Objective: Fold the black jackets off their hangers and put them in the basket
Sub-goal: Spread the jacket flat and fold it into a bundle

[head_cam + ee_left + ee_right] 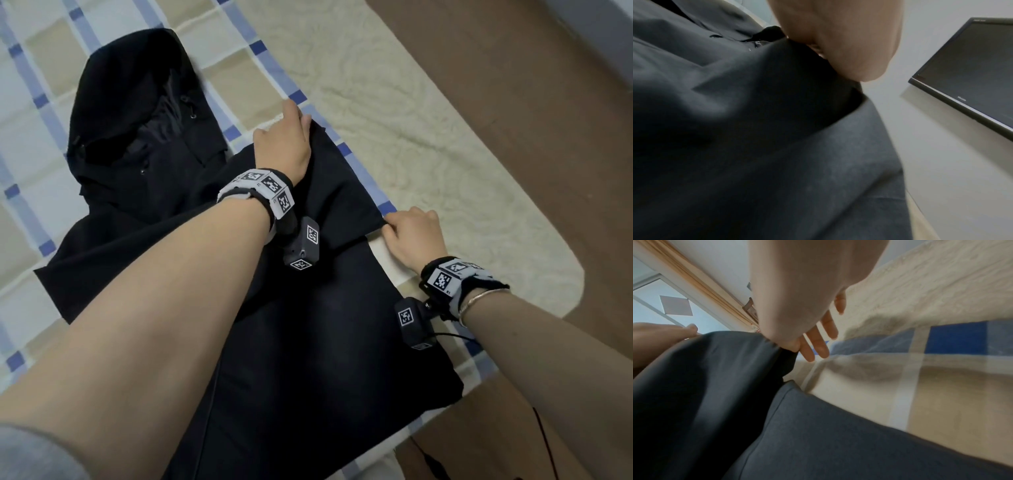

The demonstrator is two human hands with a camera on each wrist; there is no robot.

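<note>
Bare forearms reach out from the bottom of the head view, the left one crossing over a black hooded fabric jacket (164, 178) that lies spread flat on a bed. Under it is a checked bedsheet in cream, pale blue and dark blue squares (41, 78), and beside that a cream textured quilt (428, 144) runs to the rounded bed corner, with brown floor (531, 102) beyond. The jacket's hood points away from the person, its front zip and snaps showing, and one flap of it is doubled back over the body near the bed's edge.

Her left hand (284, 144) sits at the far corner of that flap, fingers curled round the cloth edge. Her right hand (414, 236) pinches the near corner between thumb and forefinger, the other fingers (818, 344) stretched out loose above the sheet. Both wrists wear grey bands with black-and-white square markers (260, 192). From the left wrist view, a dark flat screen (972, 73) hangs on a pale wall.
</note>
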